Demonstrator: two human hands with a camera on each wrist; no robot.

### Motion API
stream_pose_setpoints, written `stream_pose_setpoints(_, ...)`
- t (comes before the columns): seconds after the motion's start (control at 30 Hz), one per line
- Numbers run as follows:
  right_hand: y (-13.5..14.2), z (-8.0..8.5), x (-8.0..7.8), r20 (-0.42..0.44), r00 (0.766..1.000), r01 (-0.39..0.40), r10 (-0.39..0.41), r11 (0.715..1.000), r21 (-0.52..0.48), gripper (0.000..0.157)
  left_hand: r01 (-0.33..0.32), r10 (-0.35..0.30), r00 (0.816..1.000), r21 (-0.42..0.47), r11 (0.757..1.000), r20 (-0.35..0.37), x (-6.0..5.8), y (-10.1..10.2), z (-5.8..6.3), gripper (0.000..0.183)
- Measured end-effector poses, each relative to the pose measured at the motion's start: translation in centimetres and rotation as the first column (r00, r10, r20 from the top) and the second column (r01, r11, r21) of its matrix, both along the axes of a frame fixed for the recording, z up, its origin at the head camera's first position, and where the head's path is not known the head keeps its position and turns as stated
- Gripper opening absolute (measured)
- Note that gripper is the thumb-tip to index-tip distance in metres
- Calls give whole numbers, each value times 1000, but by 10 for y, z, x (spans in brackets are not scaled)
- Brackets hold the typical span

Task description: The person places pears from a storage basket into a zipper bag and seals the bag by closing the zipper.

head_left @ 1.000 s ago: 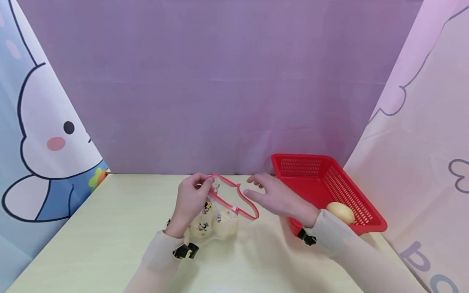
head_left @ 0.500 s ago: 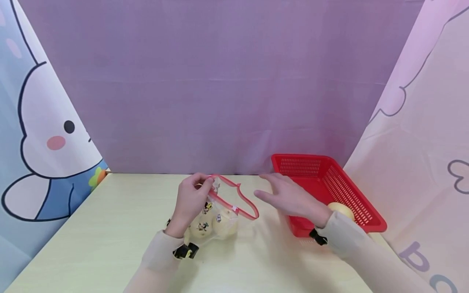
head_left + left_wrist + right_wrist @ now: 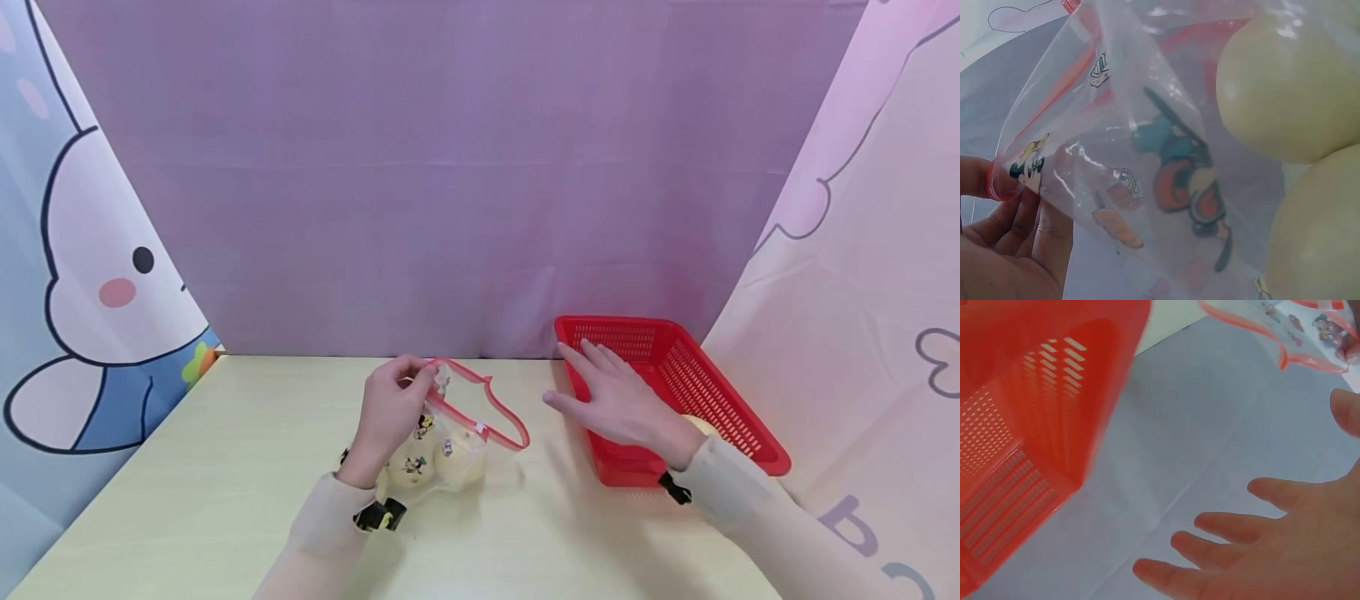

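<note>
My left hand point(image 3: 395, 408) pinches the red-rimmed edge of a clear zip bag point(image 3: 504, 406) printed with cartoon figures. The bag's mouth gapes toward the right. Inside it sit several round, pale yellow fruits point(image 3: 1285, 94), their exact kind not clear through the plastic. My right hand point(image 3: 622, 408) hovers with spread fingers over the near left side of a red plastic basket point(image 3: 731, 383), holding nothing. Another pale yellow fruit point(image 3: 702, 424) lies in the basket, partly hidden behind my right wrist.
The basket stands at the right of a pale wooden table point(image 3: 187, 467). A purple cloth point(image 3: 450, 183) hangs behind the table. Printed curtains point(image 3: 105, 250) close in the left and right sides.
My right hand has moved right, away from the bag's mouth to above the basket, and its fingers have spread. The left hand and the bag have stayed in place.
</note>
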State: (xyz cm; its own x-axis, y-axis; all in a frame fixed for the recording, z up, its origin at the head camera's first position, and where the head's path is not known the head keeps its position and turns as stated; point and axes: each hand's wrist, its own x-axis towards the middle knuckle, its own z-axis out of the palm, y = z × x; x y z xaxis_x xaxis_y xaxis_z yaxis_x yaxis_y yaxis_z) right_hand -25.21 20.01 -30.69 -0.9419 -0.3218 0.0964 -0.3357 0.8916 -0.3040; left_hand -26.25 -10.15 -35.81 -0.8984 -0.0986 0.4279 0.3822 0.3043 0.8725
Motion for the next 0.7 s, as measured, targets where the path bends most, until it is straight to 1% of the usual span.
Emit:
stream_pose_setpoints(0.33, 21, -11, -2, -26, 998, 63, -61, 995, 82, 94, -2, 2, 1000, -4, 1000, 4, 1, 0, 1, 13)
stream_pose_setpoints(0.53, 36, -15, -6, -8, 995, 95, -95, 991, 95, 96, 8, -8, 1000, 2, 1000, 10, 2, 1, 2, 14)
stream_pose_setpoints(0.63, 42, -15, -7, -13, 994, 109, -108, 989, 95, 97, 12, -12, 1000, 0, 1000, 14, 3, 1, 2, 15)
stream_pose_setpoints(0.7, 46, -16, -7, -9, 993, 119, -119, 988, 94, 98, 8, -8, 1000, -4, 1000, 18, 3, 0, 3, 14)
